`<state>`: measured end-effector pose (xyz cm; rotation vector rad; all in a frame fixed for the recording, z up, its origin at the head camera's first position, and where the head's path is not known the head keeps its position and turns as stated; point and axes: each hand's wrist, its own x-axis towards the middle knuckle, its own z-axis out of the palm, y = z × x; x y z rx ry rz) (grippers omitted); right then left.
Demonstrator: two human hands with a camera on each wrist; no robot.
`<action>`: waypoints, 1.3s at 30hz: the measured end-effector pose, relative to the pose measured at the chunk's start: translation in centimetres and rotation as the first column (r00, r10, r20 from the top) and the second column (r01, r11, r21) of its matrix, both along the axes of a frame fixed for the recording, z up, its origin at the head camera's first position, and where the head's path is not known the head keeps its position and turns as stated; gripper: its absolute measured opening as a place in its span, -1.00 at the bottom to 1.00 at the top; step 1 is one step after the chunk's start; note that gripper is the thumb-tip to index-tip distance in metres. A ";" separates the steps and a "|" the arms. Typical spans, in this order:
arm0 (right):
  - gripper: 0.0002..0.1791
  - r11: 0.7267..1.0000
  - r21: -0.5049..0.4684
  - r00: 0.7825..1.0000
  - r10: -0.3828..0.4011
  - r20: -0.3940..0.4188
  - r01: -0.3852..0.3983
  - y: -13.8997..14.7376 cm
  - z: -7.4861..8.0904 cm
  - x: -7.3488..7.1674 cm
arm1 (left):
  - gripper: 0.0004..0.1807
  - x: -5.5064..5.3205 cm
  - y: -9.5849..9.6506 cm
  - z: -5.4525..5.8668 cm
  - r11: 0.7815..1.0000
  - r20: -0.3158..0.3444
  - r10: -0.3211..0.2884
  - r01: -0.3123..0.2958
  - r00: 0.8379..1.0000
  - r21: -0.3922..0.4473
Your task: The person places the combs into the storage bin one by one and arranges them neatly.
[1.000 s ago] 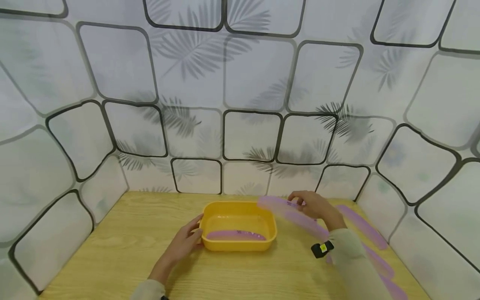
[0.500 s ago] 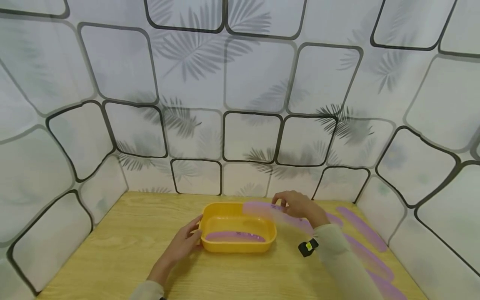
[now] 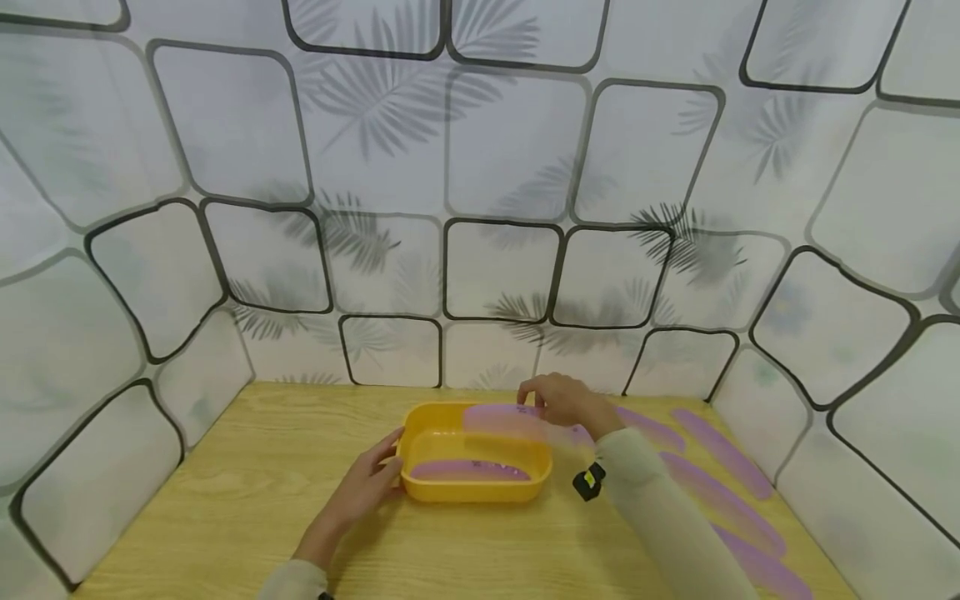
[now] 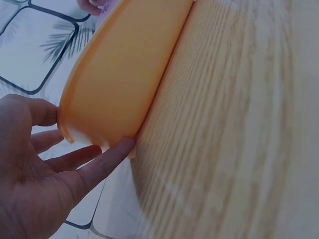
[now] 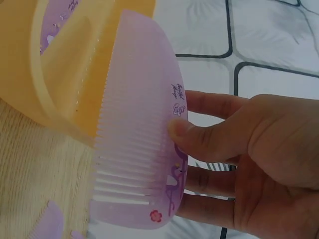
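My right hand [image 3: 564,398] pinches a translucent purple comb [image 5: 139,119] along its curved spine, with the thumb on the near face and fingers behind. The comb's teeth point down, and its far end overlaps the back right rim of the yellow plastic basin [image 3: 420,417]. Printed flowers and a flamingo decorate the comb in the right wrist view. Another purple comb [image 3: 468,471] lies inside the basin along its front wall. My left hand [image 3: 366,483] rests its extended fingertips against the basin's left end, from rim to base, as the left wrist view shows.
Several more purple combs lie slanted on the right of the wooden table [image 3: 247,483], among them a comb [image 3: 723,454] near the right edge and another comb [image 3: 727,504] beside the right forearm. A patterned curtain [image 3: 502,267] stands around the table's back and sides.
My right hand has carried the comb leftward from the table's right side until its end overlaps the basin. My left hand has stayed at the basin's left end.
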<state>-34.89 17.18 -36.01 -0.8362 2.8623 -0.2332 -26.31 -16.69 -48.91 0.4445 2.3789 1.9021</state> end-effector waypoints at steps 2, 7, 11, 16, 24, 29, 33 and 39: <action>-0.64 1.000 0.005 1.000 0.006 0.004 -0.006 -0.5 0.0 -0.1 | -0.38 0.0 0.0 0.0 1.000 -0.003 0.000 0.000 1.000 -0.001; -0.62 1.000 0.008 1.000 0.018 0.016 -0.018 -1.4 0.0 -0.5 | -0.38 0.0 0.2 0.0 1.000 -0.004 0.001 -0.001 1.000 0.002; -0.61 0.999 -0.001 0.999 0.041 0.031 -0.041 -2.1 -0.1 -0.8 | -0.38 0.0 0.2 0.1 1.000 0.001 0.004 -0.004 1.000 0.003; -0.58 0.999 -0.009 0.997 0.035 0.072 -0.035 -2.9 -0.3 -1.1 | -0.36 0.2 0.0 0.2 1.000 -0.004 -0.030 0.030 1.000 0.008; -0.52 0.997 -0.029 0.992 0.068 0.102 -0.066 -4.3 -1.2 -2.0 | -0.38 0.0 -0.1 -0.1 1.000 0.010 -0.004 0.004 1.000 0.004; -0.49 0.998 -0.058 0.988 0.042 0.148 -0.034 -5.2 -1.9 -2.4 | -0.38 0.0 -0.2 -0.2 1.000 0.014 0.009 -0.009 1.000 0.017; -0.48 0.998 -0.063 0.985 0.022 0.174 -0.012 -5.7 -2.3 -2.6 | -0.38 0.0 -0.1 -0.1 1.000 0.008 -0.002 0.002 1.000 0.019; -0.49 0.998 -0.055 0.984 0.021 0.177 -0.011 -6.2 -3.0 -2.7 | -0.37 -0.1 0.1 -0.1 1.000 0.022 -0.001 0.000 1.000 0.015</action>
